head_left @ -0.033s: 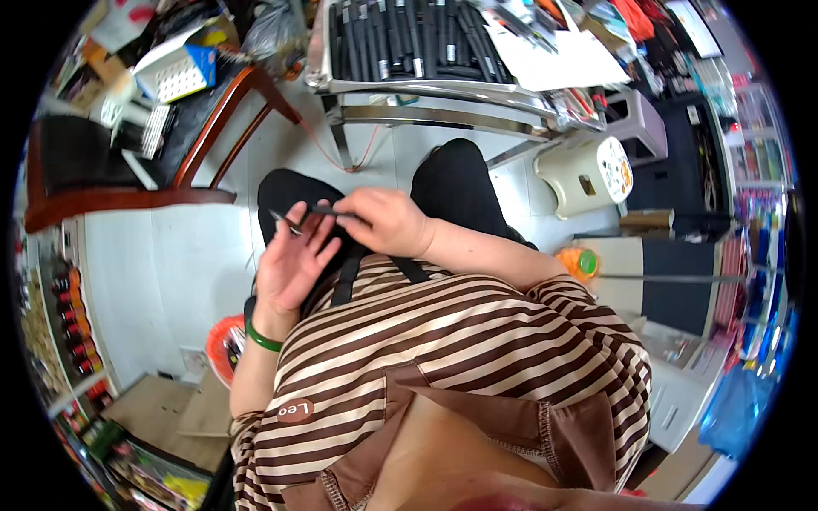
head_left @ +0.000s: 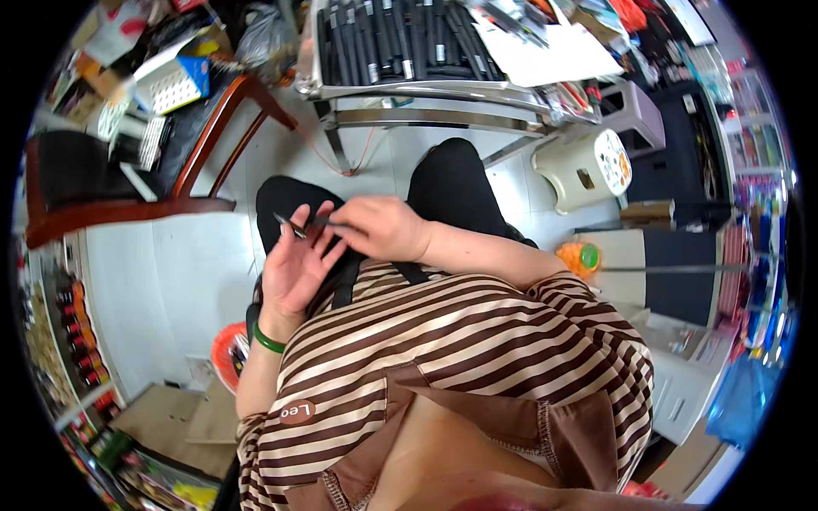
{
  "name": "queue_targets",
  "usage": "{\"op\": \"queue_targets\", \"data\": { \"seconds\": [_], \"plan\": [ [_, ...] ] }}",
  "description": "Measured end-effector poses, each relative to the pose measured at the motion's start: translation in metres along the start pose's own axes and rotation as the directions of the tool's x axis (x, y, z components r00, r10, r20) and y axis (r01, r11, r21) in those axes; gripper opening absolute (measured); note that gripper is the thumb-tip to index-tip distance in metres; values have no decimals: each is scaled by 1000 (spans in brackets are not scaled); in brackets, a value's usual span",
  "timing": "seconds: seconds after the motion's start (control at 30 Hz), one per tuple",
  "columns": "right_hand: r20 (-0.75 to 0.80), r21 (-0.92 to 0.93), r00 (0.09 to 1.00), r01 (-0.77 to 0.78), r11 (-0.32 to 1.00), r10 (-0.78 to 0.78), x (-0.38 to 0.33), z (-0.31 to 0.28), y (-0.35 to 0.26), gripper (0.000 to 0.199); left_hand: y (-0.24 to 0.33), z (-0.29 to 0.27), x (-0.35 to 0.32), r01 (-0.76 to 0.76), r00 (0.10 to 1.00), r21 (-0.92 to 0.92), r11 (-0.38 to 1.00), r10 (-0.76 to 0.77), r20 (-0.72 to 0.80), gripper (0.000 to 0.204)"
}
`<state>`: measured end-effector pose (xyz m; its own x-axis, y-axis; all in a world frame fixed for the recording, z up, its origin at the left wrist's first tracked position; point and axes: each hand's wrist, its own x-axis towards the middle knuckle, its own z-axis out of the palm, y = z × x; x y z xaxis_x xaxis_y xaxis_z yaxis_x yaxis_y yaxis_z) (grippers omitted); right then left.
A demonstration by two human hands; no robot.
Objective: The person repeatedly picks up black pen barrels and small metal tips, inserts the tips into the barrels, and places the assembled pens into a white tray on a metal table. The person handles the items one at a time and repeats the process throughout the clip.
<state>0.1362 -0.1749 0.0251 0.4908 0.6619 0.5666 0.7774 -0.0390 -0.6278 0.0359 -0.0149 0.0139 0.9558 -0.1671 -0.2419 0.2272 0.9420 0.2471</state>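
Above my lap, my left hand is turned palm up with its outer fingers spread. Between its thumb and fingers sits a small dark pointed piece with a shiny edge, like a pen tip. My right hand, on the right with its back showing, pinches a slim dark stick. The stick's left end reaches the fingers of my left hand. My right fingers cover its other end. Whether the stick and the pointed piece touch, I cannot tell.
Several black pen-like sticks lie in rows on the metal-framed table ahead, beside white paper. A wooden-armed chair stands left, a cream stool right. A red-orange basket is by my left arm.
My right hand has come slightly down toward me with the dark stick. My left hand has shifted a little, its fingers closer to the stick. The whole view has moved slightly.
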Motion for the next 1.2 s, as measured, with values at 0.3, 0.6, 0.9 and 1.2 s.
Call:
{"op": "queue_targets", "data": {
  "seconds": [0.3, 0.6, 0.9, 1.2],
  "plan": [
    [194, 71, 979, -72, 995, 57, -9, -15, 9, 19, -3, -31, 7, -26, 982, -127, 992, 2, -187, 27],
    [-336, -84, 824, -509, 857, 456, -18, -93, 54, 10, 3, -38, 15, -22, 967, -164, 986, -21, -253, 27],
    [-747, -145, 409, -870, 472, 524, -75, -221, 96, 16, 7, -37, 15, 19, 965, -149, 989, -56, -255, 27],
    [-446, 678, 125, -600, 426, 886, -108, -240, 127, 21, 7, -38, 17, 32, 952, -132, 991, -71, -299, 26]
  ]
}}
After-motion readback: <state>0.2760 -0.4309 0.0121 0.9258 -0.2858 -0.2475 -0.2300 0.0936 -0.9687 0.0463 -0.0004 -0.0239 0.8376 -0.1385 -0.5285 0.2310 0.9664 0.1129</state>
